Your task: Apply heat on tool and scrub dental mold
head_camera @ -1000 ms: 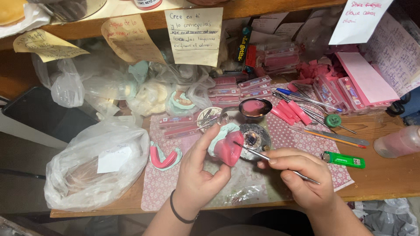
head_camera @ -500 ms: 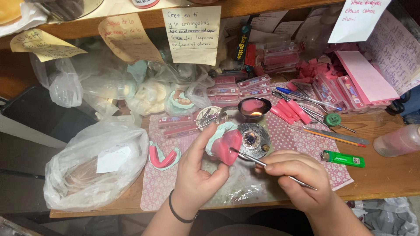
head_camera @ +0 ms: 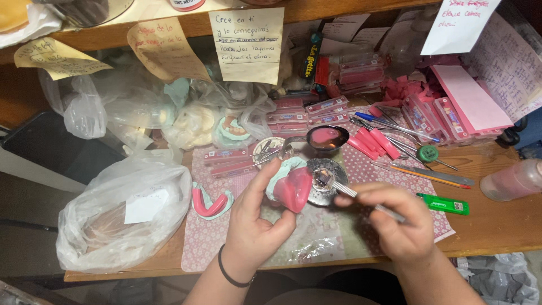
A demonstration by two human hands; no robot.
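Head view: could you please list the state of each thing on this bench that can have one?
Left hand: holding the pink wax denture model, lifted off the mat.
Right hand: gripping a thin metal tool, tip over the round metal dish.
Small dark bowl: holds pink wax.
Green lighter: lying flat, unlit.
Second pink model: resting on the mat.
Large plastic bag: bunched shut.

Just beyond the left hand (head_camera: 254, 226) and its pink wax denture model (head_camera: 291, 189), a round metal dish (head_camera: 326, 179), ladle (head_camera: 327, 137) and wax sticks (head_camera: 372, 142) crowd the way; nearer the body, the patterned mat (head_camera: 316, 237) lies open (2 hands fit).
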